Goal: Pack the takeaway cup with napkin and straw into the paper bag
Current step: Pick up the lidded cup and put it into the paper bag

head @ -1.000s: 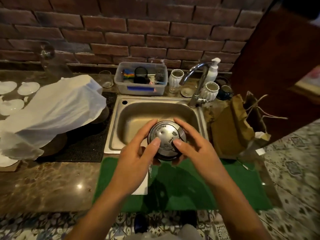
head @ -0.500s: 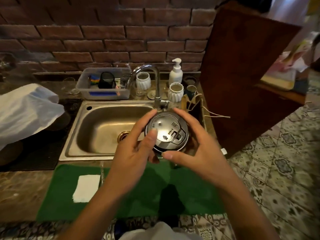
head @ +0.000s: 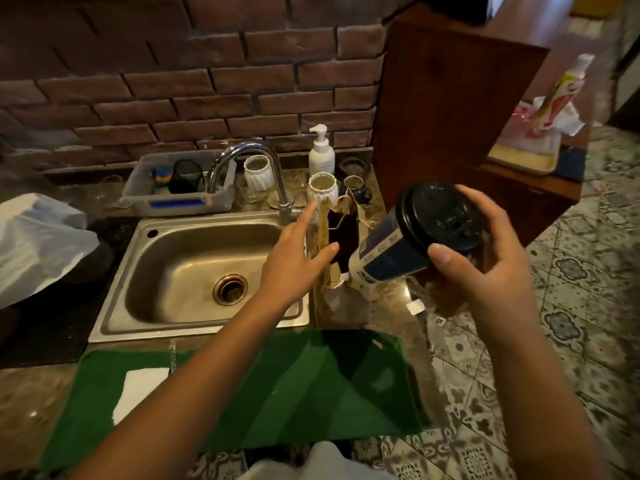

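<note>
Head view of a dark stone table (head: 38,393) with an inset stainless-steel sink (head: 194,271), backed by a red brick wall (head: 207,81). The right hand (head: 485,268) holds a dark blue paper takeaway cup with a black plastic lid (head: 412,237) in the air, tilted so that the lid faces the camera and the base points down and to the left; its thumb and fingers (head: 446,258) are curled around the lid rim. The cup's base lies just beside the open mouth of a brown paper bag with twine handles (head: 332,244), which stands on the table at the right edge of the sink. The left hand (head: 294,258) reaches toward the bag's near wall, its fingers spread and holding nothing; whether it touches the paper cannot be told. A folded white napkin (head: 138,389) lies on the left part of a green cloth mat (head: 294,393) at the table's front edge. Behind the sink stand a chrome tap (head: 256,168), a white pump bottle (head: 321,154), two white ribbed ceramic cups (head: 258,173) and a clear plastic tub (head: 180,188).
</note>
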The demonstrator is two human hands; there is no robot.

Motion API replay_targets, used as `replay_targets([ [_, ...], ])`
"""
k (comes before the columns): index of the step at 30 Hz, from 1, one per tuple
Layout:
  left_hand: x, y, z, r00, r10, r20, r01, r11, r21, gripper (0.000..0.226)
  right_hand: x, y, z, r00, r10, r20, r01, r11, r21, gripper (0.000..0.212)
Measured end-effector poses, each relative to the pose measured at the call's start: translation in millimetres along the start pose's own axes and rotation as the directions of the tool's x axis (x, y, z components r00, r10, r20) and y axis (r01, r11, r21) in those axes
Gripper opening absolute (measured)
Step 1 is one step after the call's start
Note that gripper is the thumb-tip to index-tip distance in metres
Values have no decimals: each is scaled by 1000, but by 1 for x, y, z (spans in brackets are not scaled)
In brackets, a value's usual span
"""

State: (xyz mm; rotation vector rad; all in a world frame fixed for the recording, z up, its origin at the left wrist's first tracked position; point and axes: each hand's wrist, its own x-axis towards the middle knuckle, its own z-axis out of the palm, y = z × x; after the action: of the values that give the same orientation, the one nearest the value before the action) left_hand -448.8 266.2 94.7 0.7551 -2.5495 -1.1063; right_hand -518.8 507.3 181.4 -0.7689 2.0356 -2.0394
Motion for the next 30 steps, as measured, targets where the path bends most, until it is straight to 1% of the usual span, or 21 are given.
replay_targets([
  [2, 7, -4, 9, 999, -37, 27, 37, 999, 25, 86, 1, 2, -3, 999, 1, -33, -1, 1000, -2, 81],
  [5, 17, -12, 20, 993, -115, 24, 111, 985, 133, 89, 6, 10, -5, 995, 25, -95, -23, 1000, 22, 71],
  [7, 24, -17, 25, 990, -140, 34, 131, 972, 196, 90, 11, 15, -4, 991, 41, -129, -36, 999, 41, 68],
  [10, 32, -20, 25, 988, -144, 63, 127, 966, 224, 90, 21, 21, 5, 985, 46, -163, -35, 997, 73, 69],
  [11, 34, -20, 25, 988, -138, 72, 120, 970, 213, 89, 25, 24, 10, 984, 52, -169, -40, 997, 71, 70],
  [15, 28, -17, 22, 989, -107, 101, 100, 992, 73, 84, 38, 40, 32, 985, 90, -148, -84, 995, 50, 71],
  [17, 24, -17, 19, 992, -84, 92, 80, 996, 46, 85, 40, 47, 41, 986, 119, -117, -111, 991, 70, 70],
  [19, 20, -18, 18, 994, -67, 84, 66, 998, 22, 84, 38, 53, 45, 989, 118, -91, -112, 992, 59, 72],
  [23, 13, -23, 13, 997, -59, 58, 62, 997, -55, 80, 37, 66, 48, 997, 75, -33, -79, 989, -125, 79],
  [27, 9, -32, 9, 983, -177, 42, 181, 972, -150, 78, 42, 74, 46, 997, 80, 24, -70, 958, -278, 84],
  [30, 2, -34, 8, 983, -182, 29, 184, 971, -152, 78, 50, 84, 43, 991, 104, 82, -60, 905, -421, 86],
])
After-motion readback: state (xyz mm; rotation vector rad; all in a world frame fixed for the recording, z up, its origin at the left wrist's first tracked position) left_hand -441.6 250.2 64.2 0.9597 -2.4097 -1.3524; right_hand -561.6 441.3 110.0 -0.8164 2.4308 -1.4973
